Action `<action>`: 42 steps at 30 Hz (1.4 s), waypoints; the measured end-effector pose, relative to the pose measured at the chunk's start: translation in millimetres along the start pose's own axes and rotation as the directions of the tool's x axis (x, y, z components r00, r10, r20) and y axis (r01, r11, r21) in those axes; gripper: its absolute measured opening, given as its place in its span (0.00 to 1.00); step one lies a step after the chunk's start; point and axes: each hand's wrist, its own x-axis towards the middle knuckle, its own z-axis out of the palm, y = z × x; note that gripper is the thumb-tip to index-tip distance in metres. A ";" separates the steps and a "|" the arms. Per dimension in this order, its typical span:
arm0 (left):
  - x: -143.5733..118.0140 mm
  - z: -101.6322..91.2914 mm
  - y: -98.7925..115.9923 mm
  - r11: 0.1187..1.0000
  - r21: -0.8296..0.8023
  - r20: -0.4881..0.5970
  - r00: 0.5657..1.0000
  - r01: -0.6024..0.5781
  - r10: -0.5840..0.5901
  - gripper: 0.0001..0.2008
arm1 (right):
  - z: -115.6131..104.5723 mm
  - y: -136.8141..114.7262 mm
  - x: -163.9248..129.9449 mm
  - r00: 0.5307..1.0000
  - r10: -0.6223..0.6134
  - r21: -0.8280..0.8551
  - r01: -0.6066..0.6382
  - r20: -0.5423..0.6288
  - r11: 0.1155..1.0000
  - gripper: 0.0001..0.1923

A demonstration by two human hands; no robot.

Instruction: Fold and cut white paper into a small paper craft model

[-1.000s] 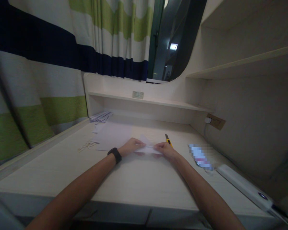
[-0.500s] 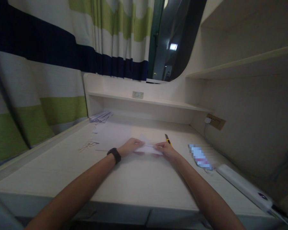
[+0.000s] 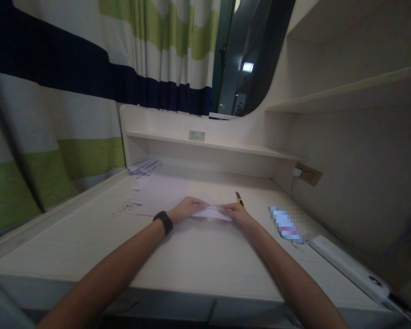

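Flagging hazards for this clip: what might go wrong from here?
Right hand: the yellow-and-black cutter lies just beyond it and might get knocked; whether its blade is out is unclear.
White paper: pinched at two places, it could crease or tear under uneven pull.
Left hand: it's close to the flat sheets and may nudge them.

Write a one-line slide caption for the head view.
Left hand and right hand pinch white paper at a pale desk, a yellow utility knife lying just beyond.

Study nook, home or dormitory by look: striped fabric curtain (image 3: 89, 82) beside dark window (image 3: 251, 50), pale counter (image 3: 205, 260) with built-in back shelf (image 3: 233, 148), wall socket (image 3: 311, 176) at right.
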 end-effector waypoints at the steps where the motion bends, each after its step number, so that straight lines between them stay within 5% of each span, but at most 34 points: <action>1: -0.1 0.2 0.7 1.000 0.007 -0.004 1.000 0.002 -0.002 0.24 | 0.6 -0.8 -0.6 1.000 -0.001 0.009 0.001 0.002 1.000 0.24; 28: -2.0 -0.9 3.8 0.996 -0.094 0.062 0.998 -0.007 0.013 0.21 | 1.7 -5.1 -2.7 0.998 0.037 0.152 -0.027 -0.060 0.988 0.18; 42: 1.2 -10.5 -5.5 0.966 0.248 0.065 0.996 -0.068 0.054 0.19 | 4.8 0.7 2.7 0.989 -0.027 -0.102 0.012 -0.146 0.995 0.20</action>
